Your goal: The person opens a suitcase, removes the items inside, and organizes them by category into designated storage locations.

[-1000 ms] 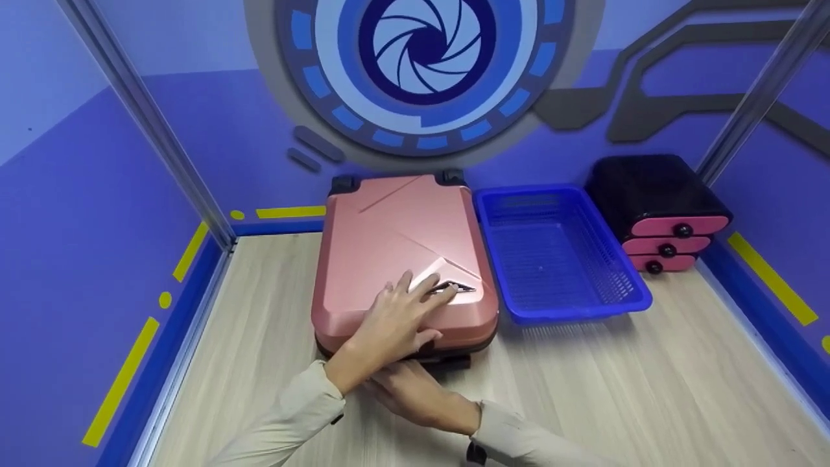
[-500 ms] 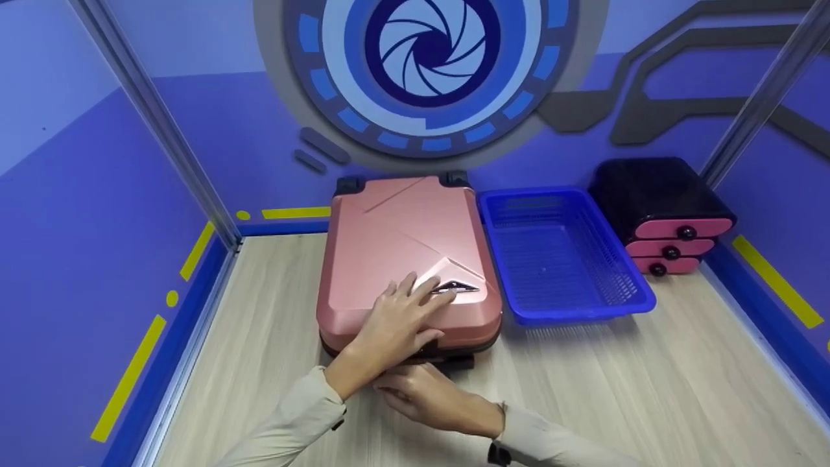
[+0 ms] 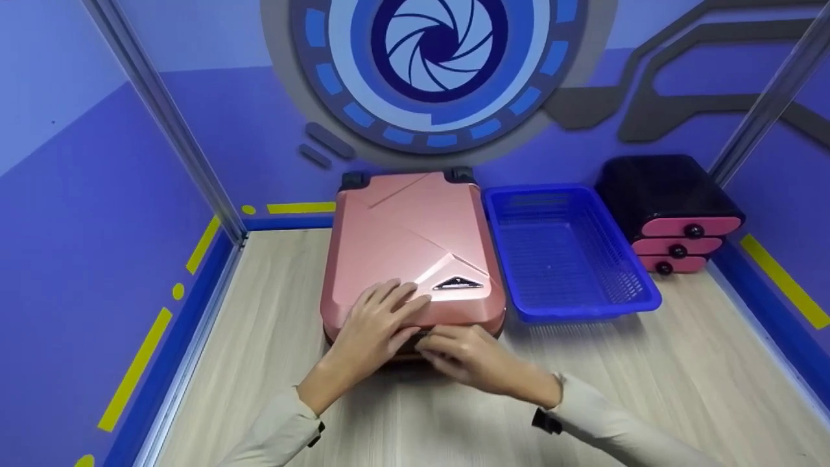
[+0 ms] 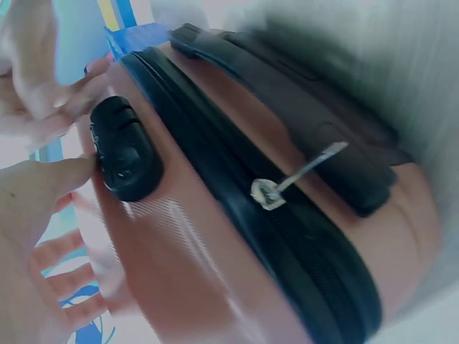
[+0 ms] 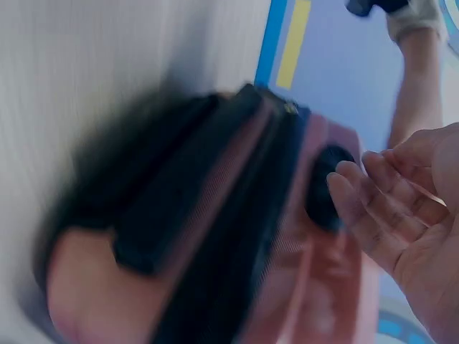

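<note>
A pink hard-shell suitcase (image 3: 415, 240) lies flat, its front side facing me. My left hand (image 3: 373, 321) rests on its front top edge, fingers spread over the lid, with the thumb at the black combination lock (image 4: 125, 150). My right hand (image 3: 470, 353) is at the front side, right of the left thumb. Its fingers (image 5: 366, 208) are loosely bent beside the lock and hold nothing. Below the lock runs the black zipper (image 4: 215, 179), where a metal zipper pull (image 4: 301, 175) sticks out. A dark carry handle (image 4: 308, 115) lies beneath it.
A blue plastic basket (image 3: 577, 310) stands against the suitcase's right side. Further right is a black box with pink drawers (image 3: 674, 188). Blue printed walls (image 3: 214, 130) enclose the wooden tabletop (image 3: 272, 279) at the back and sides.
My right hand has moved right and up from beneath the left wrist to beside the lock. The left hand has shifted back and left, uncovering the logo plate on the lid.
</note>
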Demonstrator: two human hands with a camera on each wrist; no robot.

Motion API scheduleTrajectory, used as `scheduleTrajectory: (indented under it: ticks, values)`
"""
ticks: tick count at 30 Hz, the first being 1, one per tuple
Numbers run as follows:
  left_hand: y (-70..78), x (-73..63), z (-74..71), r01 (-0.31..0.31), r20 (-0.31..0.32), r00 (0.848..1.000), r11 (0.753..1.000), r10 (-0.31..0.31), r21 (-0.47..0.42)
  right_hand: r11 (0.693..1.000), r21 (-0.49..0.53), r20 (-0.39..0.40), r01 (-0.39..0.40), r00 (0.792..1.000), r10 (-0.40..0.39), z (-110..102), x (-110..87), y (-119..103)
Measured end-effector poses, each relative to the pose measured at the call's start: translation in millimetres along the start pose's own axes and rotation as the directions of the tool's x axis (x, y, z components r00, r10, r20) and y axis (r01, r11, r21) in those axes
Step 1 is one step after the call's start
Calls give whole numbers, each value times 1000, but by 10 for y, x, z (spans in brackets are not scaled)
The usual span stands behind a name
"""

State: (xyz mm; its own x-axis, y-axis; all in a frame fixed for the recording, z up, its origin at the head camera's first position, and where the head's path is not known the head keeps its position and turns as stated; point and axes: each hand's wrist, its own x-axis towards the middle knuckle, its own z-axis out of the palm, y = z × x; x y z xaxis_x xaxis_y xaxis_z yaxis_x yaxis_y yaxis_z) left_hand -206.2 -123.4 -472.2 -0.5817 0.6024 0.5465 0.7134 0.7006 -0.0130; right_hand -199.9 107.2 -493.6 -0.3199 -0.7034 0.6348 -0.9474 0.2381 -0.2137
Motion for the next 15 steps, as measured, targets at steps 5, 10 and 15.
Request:
scheduleTrajectory:
  ticks: [5,10,15]
  values:
    - [-67,-94,-3,18,-66,998,1000,-18,5,999,-42,-51,-1,999,-1,-265,24,149]
    - [-90,-156,-23,33,-94,995,999,-34,-4,995,-100,-121,-18,993,6,-421,17,284]
    - [-101,-240,-42,61,-120,991,998,-63,-21,989,-125,-193,-75,980,50,-521,-4,381]
